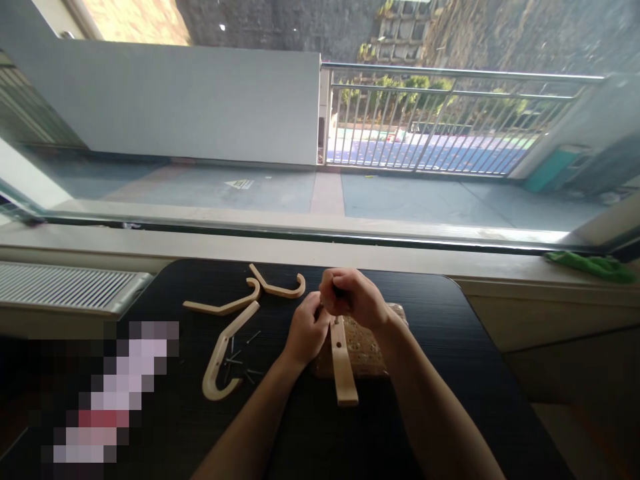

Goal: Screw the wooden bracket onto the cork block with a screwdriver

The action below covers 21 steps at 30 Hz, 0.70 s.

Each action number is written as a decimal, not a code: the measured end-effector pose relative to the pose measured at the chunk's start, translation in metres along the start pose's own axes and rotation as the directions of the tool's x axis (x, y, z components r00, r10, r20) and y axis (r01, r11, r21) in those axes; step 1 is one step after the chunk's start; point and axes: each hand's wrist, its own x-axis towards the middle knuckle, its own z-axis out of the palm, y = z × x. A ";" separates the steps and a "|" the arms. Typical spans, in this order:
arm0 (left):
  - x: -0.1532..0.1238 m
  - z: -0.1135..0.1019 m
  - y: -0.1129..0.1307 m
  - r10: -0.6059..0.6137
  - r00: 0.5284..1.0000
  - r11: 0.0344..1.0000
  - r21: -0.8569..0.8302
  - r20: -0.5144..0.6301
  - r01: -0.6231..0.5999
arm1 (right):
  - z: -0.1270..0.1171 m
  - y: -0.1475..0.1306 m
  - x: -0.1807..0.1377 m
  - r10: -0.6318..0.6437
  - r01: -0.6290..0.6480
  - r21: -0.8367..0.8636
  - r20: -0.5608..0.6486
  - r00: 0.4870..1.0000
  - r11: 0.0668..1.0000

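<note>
A pale wooden hook piece lies lengthwise on a brown board on the black table. My left hand is closed in a pinch at the upper end of this piece. My right hand is a fist just above it, wrapped round something dark that I cannot make out. Three more wooden hooks lie to the left: one long one, another and a third. Several small dark screws lie scattered beside the long hook.
A white radiator grille sits at the left of the table. Behind runs a window sill with a green cloth at its right end. A blurred patch covers the table's front left.
</note>
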 end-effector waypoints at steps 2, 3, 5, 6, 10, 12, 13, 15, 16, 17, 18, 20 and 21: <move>0.000 0.000 0.001 0.022 1.000 1.000 -0.009 -0.005 -0.022 | 0.000 0.001 0.001 -0.020 0.020 0.010 -0.003 1.000 1.000; 0.000 0.000 0.001 0.032 0.999 0.999 -0.012 -0.006 -0.032 | 0.000 0.001 0.000 -0.028 0.028 0.010 -0.004 1.000 1.000; 0.000 0.000 0.000 0.043 0.999 0.999 -0.016 0.000 -0.043 | -0.001 -0.002 -0.001 -0.034 0.034 0.000 0.001 0.999 0.999; 0.000 0.000 0.000 0.046 0.999 0.999 -0.017 0.007 -0.046 | -0.002 -0.004 -0.002 -0.031 0.031 -0.007 0.011 0.999 0.999; 0.000 0.000 -0.002 0.060 0.998 0.998 -0.028 0.013 -0.060 | -0.008 -0.010 -0.005 -0.015 0.016 -0.019 0.050 0.999 1.000; 0.000 0.000 -0.003 0.068 0.998 0.997 -0.038 0.008 -0.067 | -0.011 -0.010 -0.006 -0.017 0.018 -0.016 0.060 0.998 1.000; 0.001 0.001 -0.003 0.069 0.998 0.997 -0.043 0.008 -0.069 | -0.013 -0.010 -0.007 -0.019 0.020 -0.017 0.067 0.998 1.000; 0.001 0.001 -0.003 0.074 0.997 0.996 -0.048 0.012 -0.074 | -0.015 -0.010 -0.007 -0.024 0.025 -0.021 0.082 0.996 0.999; 0.001 0.001 -0.003 0.077 0.997 0.996 -0.048 0.015 -0.076 | -0.016 -0.010 -0.008 -0.027 0.030 -0.024 0.089 0.996 0.999; 0.001 0.001 -0.003 0.079 0.997 0.996 -0.047 0.014 -0.079 | -0.016 -0.010 -0.009 -0.032 0.035 -0.030 0.093 0.995 0.999; 0.001 0.002 -0.004 0.080 0.997 0.996 -0.044 0.012 -0.080 | -0.016 -0.011 -0.009 -0.039 0.043 -0.038 0.098 0.994 0.998; 0.001 0.002 -0.005 0.076 0.997 0.996 -0.037 0.006 -0.076 | -0.015 -0.012 -0.010 -0.058 0.064 -0.056 0.102 0.993 0.996; 0.001 0.002 -0.006 0.070 0.998 0.997 -0.031 0.004 -0.070 | -0.014 -0.013 -0.010 -0.072 0.078 -0.062 0.101 0.992 0.995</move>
